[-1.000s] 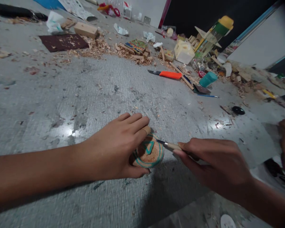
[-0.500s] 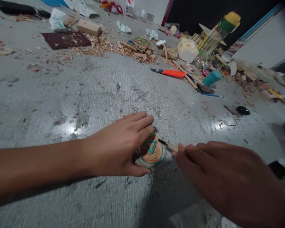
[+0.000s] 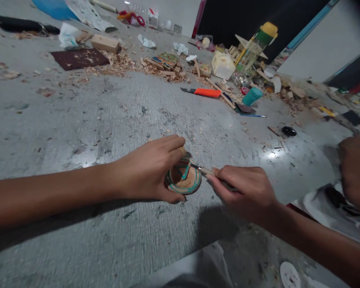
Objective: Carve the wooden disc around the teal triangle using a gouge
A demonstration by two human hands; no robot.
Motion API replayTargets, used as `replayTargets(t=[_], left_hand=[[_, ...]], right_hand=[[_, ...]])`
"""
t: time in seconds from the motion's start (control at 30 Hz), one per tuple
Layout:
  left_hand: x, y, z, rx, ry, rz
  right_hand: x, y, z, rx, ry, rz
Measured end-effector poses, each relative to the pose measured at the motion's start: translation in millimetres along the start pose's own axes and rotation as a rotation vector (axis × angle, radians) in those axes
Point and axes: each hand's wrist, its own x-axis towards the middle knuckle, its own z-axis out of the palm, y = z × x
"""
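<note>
A round wooden disc (image 3: 184, 181) with a teal ring and a teal triangle drawn on it lies on the grey floor (image 3: 108, 120). My left hand (image 3: 148, 170) curls round its left side, thumb below and fingers above, pinning it down. My right hand (image 3: 246, 192) pinches a thin carving tool (image 3: 201, 169) with a pale handle. The tool's metal tip touches the disc's upper right part, near the triangle.
An orange-handled utility knife (image 3: 203, 92) and a teal cup (image 3: 252, 96) lie further off, among wood shavings (image 3: 123, 64), wooden blocks and scraps. A dark sheet of sandpaper (image 3: 79, 58) is at the far left. Another person's hand (image 3: 355, 172) shows at the right edge.
My right hand has drawn back and settled to the right of the disc, with the tool tip still on it. The left hand keeps its hold. The view shifted slightly.
</note>
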Motion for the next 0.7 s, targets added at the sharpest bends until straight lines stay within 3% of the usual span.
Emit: replayTargets(t=[0.17, 0.3, 0.47, 0.6, 0.7], left_hand=[[-3, 3, -0.8, -0.002, 0.002, -0.026], [-6, 3, 1.0, 0.013, 0.031, -0.033], [-6, 3, 1.3, 0.026, 0.034, -0.034], [-5, 4, 1.6, 0.024, 0.026, -0.032], [-5, 3, 3.2, 0.031, 0.048, -0.019]], right_hand=[[-4, 0, 15, 0.153, 0.077, 0.203], [1, 5, 8, 0.182, 0.042, 0.245], [11, 16, -17, 0.137, -0.096, 0.081], [21, 21, -29, -0.132, -0.16, -0.159], [28, 23, -32, -0.226, -0.196, -0.228]])
